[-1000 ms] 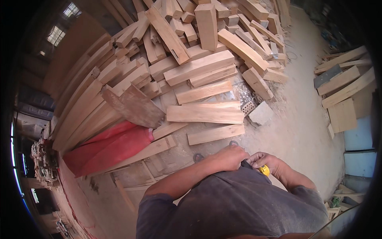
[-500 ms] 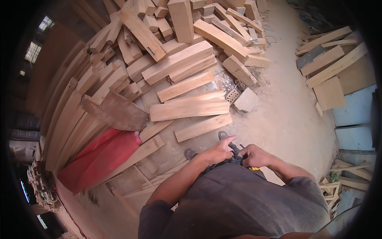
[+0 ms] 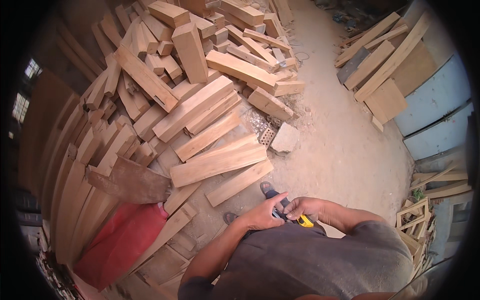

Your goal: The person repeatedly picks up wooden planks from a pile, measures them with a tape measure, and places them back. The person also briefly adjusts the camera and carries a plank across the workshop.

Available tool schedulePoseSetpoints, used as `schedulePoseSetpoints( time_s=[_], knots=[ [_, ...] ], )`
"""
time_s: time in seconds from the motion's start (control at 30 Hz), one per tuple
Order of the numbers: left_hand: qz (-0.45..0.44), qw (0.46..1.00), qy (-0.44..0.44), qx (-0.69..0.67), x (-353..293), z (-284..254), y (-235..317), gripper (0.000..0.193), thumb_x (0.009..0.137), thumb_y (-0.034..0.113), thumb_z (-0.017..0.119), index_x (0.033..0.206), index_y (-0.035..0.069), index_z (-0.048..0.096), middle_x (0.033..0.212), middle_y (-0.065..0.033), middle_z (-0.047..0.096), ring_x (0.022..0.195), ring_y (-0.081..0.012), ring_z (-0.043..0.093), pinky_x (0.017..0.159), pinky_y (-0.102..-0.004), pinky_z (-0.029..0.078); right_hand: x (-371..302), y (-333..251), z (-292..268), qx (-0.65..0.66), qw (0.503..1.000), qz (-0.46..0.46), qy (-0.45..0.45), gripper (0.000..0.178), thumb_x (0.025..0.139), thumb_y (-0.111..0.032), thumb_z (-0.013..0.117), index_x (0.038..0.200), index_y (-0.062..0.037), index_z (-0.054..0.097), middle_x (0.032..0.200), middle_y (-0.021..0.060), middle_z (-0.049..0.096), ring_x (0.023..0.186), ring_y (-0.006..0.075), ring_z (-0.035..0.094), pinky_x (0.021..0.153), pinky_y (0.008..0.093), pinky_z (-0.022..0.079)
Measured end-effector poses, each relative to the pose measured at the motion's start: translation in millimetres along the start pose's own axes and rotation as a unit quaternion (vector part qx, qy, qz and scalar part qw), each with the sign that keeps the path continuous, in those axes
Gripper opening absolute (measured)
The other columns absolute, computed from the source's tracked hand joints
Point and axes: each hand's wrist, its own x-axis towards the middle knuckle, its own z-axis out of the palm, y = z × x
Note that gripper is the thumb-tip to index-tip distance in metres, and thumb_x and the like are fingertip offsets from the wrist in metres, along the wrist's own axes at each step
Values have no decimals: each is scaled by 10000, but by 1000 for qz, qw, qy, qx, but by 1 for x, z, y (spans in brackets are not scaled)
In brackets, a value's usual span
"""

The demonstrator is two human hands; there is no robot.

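Our left hand [image 3: 259, 215], in the head view, stands partly spread, one digit extended forward and to the right; we cannot tell whether its bent fingers hold anything. Our right hand [image 3: 304, 206], just beside it, is narrow, with fingers curled. We locate the yellow tape measure [image 3: 305, 221] directly below the right hand; we cannot tell whether the fingers grip it. Ahead of both hands we see wooden planks [image 3: 218, 160] and the perforated brick [image 3: 266, 136]. Left of the left hand lies the red sheet [image 3: 122, 242].

Yellow tape measure [image 3: 305, 221], partly hidden, at waist level
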Motion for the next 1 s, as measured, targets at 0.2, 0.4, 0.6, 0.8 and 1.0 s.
schedulePoseSetpoints(
  time_s=[0.2,0.4,0.6,0.8,1.0],
  knots=[
    [135,962,110,212,-2,11,15,441,680,110,852,1091,54,702,958,-95,600,1014,-295,557,898,-356,467,19,21,-13,60,997,-31,-26,108,870,-17,668,951,48,699,908,101,718,797,172,682,743,286,544],
    [251,900,43,354,-4,12,28,241,698,5,740,928,58,694,847,-64,561,855,-289,517,734,-394,460,26,39,-27,66,996,-48,-45,176,843,-33,690,985,70,699,928,115,724,809,193,685,776,305,548],
    [203,879,-37,431,-11,19,42,242,684,-22,692,913,57,673,879,-82,591,911,-287,537,760,-389,479,8,32,-7,10,996,-35,-78,187,808,-3,697,986,53,696,883,84,724,751,144,678,719,274,545],
    [98,892,-37,439,5,23,41,318,719,-25,663,1029,43,655,982,-135,630,981,-344,587,842,-426,495,29,22,-35,-25,995,-15,-94,138,770,47,686,903,14,669,840,61,708,729,125,667,676,258,527],
    [-1,921,14,389,50,20,77,427,736,-14,653,1162,17,640,1052,-187,655,971,-350,624,855,-446,513,24,-29,-66,-157,977,-57,-133,251,758,44,707,1000,27,645,858,70,694,754,132,655,643,266,517]
  ],
)
